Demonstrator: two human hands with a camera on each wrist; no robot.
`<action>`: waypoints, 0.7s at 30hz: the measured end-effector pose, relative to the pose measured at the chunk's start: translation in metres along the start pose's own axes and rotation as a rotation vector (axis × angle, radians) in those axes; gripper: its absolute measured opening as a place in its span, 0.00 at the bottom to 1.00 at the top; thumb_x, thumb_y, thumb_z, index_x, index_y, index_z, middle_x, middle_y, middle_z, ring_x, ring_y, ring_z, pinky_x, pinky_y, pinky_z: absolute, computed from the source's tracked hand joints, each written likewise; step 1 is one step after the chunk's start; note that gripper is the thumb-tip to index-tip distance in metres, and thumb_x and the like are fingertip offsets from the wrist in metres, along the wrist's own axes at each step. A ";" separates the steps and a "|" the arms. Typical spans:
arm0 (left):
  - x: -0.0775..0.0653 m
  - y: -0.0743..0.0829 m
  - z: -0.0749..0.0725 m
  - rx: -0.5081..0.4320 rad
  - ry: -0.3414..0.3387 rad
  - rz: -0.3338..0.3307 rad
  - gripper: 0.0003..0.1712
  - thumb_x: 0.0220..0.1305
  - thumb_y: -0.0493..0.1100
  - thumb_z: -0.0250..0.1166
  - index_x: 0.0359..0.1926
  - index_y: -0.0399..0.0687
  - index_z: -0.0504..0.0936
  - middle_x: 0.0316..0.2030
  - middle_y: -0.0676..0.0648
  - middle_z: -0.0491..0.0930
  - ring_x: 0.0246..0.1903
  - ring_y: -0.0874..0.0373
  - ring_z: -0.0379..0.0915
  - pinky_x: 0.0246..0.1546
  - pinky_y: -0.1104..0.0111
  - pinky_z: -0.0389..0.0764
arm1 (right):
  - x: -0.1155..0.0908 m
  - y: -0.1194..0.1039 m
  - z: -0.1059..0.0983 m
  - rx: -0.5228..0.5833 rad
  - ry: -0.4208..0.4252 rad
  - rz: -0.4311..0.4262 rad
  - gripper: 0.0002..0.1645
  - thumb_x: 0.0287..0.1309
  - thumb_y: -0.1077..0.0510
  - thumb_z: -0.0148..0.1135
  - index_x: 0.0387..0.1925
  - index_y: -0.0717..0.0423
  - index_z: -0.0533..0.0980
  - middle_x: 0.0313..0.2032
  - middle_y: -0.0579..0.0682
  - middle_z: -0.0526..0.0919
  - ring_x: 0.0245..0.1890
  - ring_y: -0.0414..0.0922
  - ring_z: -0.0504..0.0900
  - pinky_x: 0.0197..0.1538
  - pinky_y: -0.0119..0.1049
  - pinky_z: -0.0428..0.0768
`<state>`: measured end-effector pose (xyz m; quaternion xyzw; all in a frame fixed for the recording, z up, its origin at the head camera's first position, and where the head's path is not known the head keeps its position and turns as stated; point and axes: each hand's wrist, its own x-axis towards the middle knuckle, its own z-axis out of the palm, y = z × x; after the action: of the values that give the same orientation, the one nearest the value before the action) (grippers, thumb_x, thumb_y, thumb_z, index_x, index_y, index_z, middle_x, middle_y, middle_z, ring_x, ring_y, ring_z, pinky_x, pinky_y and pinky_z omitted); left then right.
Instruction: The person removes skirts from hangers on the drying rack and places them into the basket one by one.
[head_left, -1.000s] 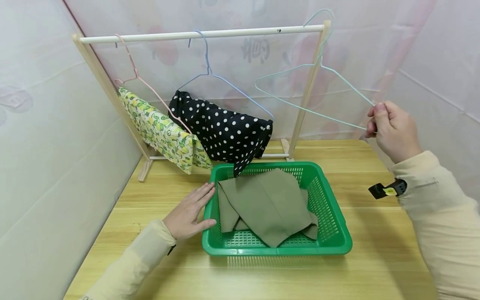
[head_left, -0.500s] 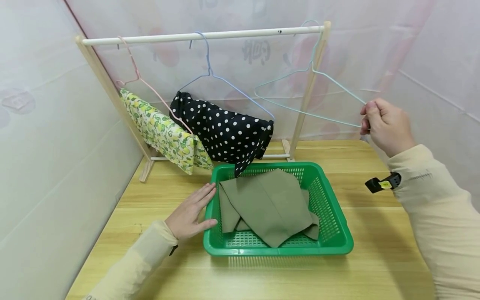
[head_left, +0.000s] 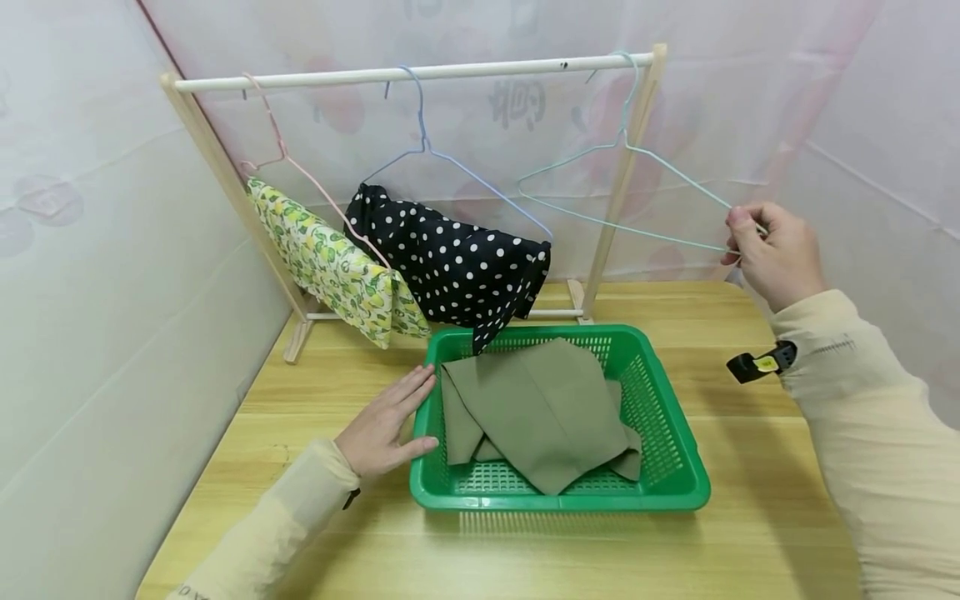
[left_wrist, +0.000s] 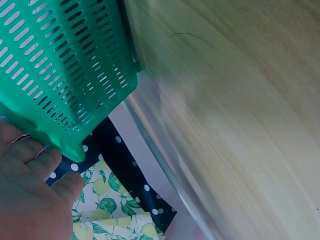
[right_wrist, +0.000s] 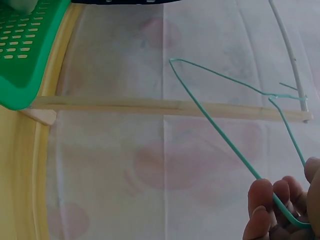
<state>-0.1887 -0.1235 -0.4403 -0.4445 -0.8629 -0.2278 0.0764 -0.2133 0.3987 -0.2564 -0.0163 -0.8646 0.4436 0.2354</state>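
Note:
My right hand (head_left: 776,250) pinches the right corner of a mint-green wire hanger (head_left: 660,236). The hanger's hook loops over the white rail (head_left: 480,72) near its right end, and nothing hangs on it. In the right wrist view, my curled fingers (right_wrist: 260,195) lie around the hanger's corner. My left hand (head_left: 382,429) rests with straight fingers against the left rim of a green plastic basket (head_left: 555,502). Inside the basket lies a folded olive-green cloth garment (head_left: 540,408). The left wrist view shows those fingertips against the basket's slotted wall (left_wrist: 75,65).
On the rail, a pink hanger (head_left: 315,187) carries a lemon-print cloth (head_left: 322,258). A blue hanger (head_left: 480,187) beside it carries a black polka-dot cloth (head_left: 457,262), whose corner reaches the basket's back rim. The wooden rack (head_left: 611,208) stands on the table (head_left: 720,350), before a patterned curtain.
My right hand has moved slightly left and the mint-green hanger's hook has come down from above the rail onto it. My left hand still rests at the basket.

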 end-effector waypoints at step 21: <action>0.001 0.002 -0.002 -0.008 -0.016 0.001 0.49 0.65 0.65 0.56 0.73 0.36 0.52 0.73 0.39 0.48 0.72 0.43 0.43 0.66 0.46 0.54 | -0.009 0.019 -0.006 -0.165 0.085 0.132 0.18 0.68 0.39 0.47 0.44 0.46 0.72 0.36 0.41 0.71 0.33 0.37 0.70 0.32 0.28 0.70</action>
<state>-0.1881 -0.1228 -0.4371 -0.4471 -0.8624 -0.2276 0.0679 -0.2062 0.4124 -0.2719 -0.1113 -0.8845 0.3842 0.2399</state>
